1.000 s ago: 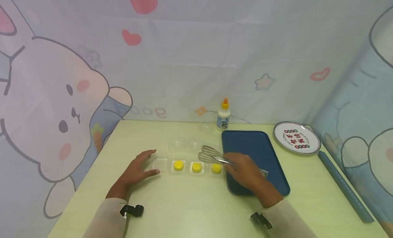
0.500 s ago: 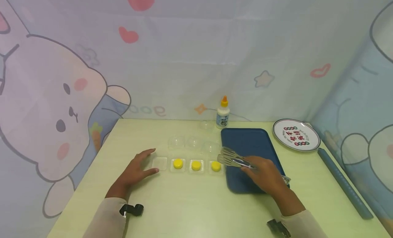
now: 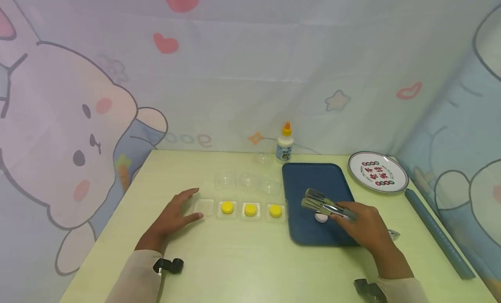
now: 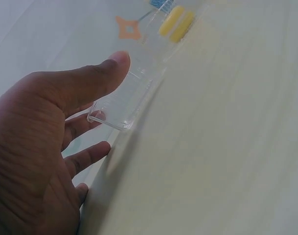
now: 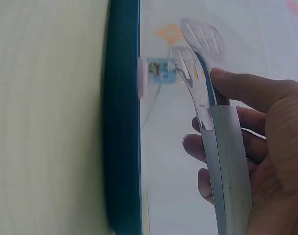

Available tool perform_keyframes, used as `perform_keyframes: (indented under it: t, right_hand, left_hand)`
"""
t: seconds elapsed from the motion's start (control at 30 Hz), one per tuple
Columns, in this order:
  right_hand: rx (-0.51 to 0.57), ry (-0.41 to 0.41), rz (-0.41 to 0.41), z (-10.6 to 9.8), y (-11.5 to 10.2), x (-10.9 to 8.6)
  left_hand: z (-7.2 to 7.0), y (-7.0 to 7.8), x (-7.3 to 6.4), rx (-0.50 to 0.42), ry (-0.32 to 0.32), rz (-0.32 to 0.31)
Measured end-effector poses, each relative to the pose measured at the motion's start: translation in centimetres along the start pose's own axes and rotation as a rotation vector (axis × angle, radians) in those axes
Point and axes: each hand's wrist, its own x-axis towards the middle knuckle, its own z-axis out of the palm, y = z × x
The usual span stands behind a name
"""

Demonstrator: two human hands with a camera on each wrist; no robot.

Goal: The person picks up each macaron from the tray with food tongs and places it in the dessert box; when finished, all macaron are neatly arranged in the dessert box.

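My right hand (image 3: 365, 222) grips metal tongs (image 5: 227, 166), whose slotted ends are spread apart with nothing between them. They hover over the blue tray (image 3: 313, 177), close above a pale pink round piece (image 3: 321, 218) lying on it. My left hand (image 3: 172, 214) rests by the leftmost clear plastic box (image 3: 204, 207), thumb and fingers spread loosely on either side of its left end. That box holds nothing. To its right stand three similar boxes in a row, with a yellow macaron (image 3: 227, 208), a second yellow macaron (image 3: 250, 210) and a third yellow macaron (image 3: 275, 211) inside.
Behind the boxes lie several clear domed lids (image 3: 247, 180). A glue-like bottle (image 3: 285, 146) with an orange tip stands at the back. On the right are a white plate (image 3: 378, 171) with red lettering and a long blue-grey bar (image 3: 440, 233) along the table edge.
My right hand has moved right with the tongs, from beside the yellow macarons to over the tray. The pale pink piece has come into view. My left hand has stayed put.
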Motion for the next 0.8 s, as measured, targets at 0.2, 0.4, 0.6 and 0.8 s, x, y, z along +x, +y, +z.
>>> perform_keyframes:
  t: [0.2,0.4,0.6,0.8]
  right_hand:
    - [-0.07,0.011,-0.035,-0.6,1.6,-0.8]
    - [-0.099,0.039,-0.117,-0.8,2.7,-1.2]
    - [-0.088,0.043,-0.108,-0.8,3.3,-1.3]
    - [-0.083,0.028,-0.13,-0.7,3.9,-1.4]
  left_hand:
    - [0.2,0.1,0.1,0.018,-0.008,-0.002]
    - [0.2,0.0,0.2,0.017,-0.009,-0.001]
    - [0.0,-0.4,0.3,0.022,-0.005,0.007]
    - [0.2,-0.4,0.3,0.021,-0.012,-0.001]
